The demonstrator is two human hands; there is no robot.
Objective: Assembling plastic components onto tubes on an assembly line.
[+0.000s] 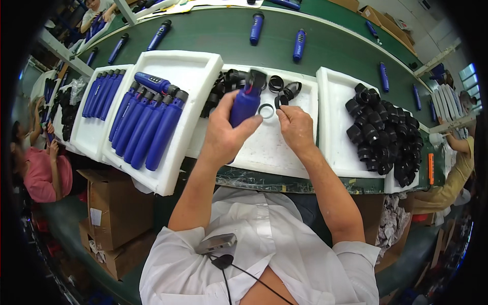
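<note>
The left hand gripped a blue handle upright over the middle foam tray, its black-capped end pointing far. Just right of it, the right hand pinched a black ring between its fingertips, close to the handle but not yet on it. Judging by the layout, the work looked partly done: a left tray held a row of blue handles with black ends, and a further tray held more. Plenty seemed left: loose rings lay at the middle tray's far edge, and black caps were heaped on the right tray.
</note>
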